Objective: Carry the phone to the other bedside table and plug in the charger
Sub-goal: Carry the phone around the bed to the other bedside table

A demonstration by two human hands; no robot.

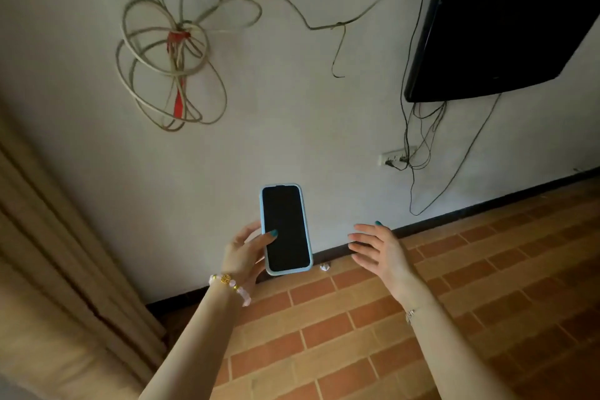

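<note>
The phone, black screen dark and in a light blue case, is held upright in front of a pale wall. My left hand grips its left edge, thumb on the screen. My right hand hovers to the right of the phone, fingers spread, holding nothing and not touching it. No charger or bedside table is in view.
A wall socket with thin dark cables plugged in sits low on the wall, below a wall-mounted black TV. A coiled pale cable bundle hangs at upper left. Beige curtain at left. Brick-pattern floor, small white scrap by the skirting.
</note>
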